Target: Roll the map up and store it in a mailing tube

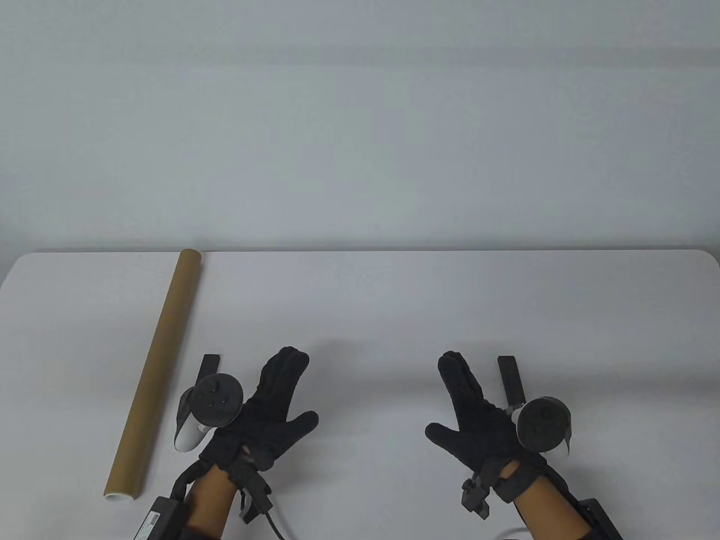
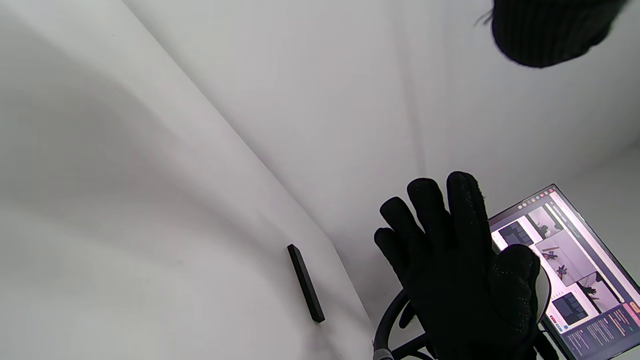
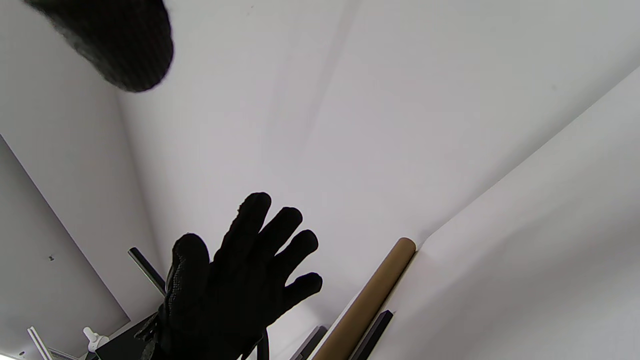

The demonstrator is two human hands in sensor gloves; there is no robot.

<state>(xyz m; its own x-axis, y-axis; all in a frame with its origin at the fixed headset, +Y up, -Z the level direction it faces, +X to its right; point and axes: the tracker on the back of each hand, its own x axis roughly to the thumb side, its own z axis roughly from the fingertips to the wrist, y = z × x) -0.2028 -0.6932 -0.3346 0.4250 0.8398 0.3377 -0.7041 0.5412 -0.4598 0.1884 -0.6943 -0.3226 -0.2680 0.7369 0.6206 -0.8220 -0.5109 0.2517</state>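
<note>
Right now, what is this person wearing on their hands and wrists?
Both hands, left hand and right hand, wear black knit gloves with a dotted grip texture on the palms. A round dark tracker with a white ring sits strapped to the back of each: the left tracker shows small buttons, the right tracker looks plain. Black straps and small boxes ring the wrists, and a cable trails from the left one.

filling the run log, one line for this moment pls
left hand open, empty | right hand open, empty | brown cardboard mailing tube lying left, untouched | map not visible
</note>
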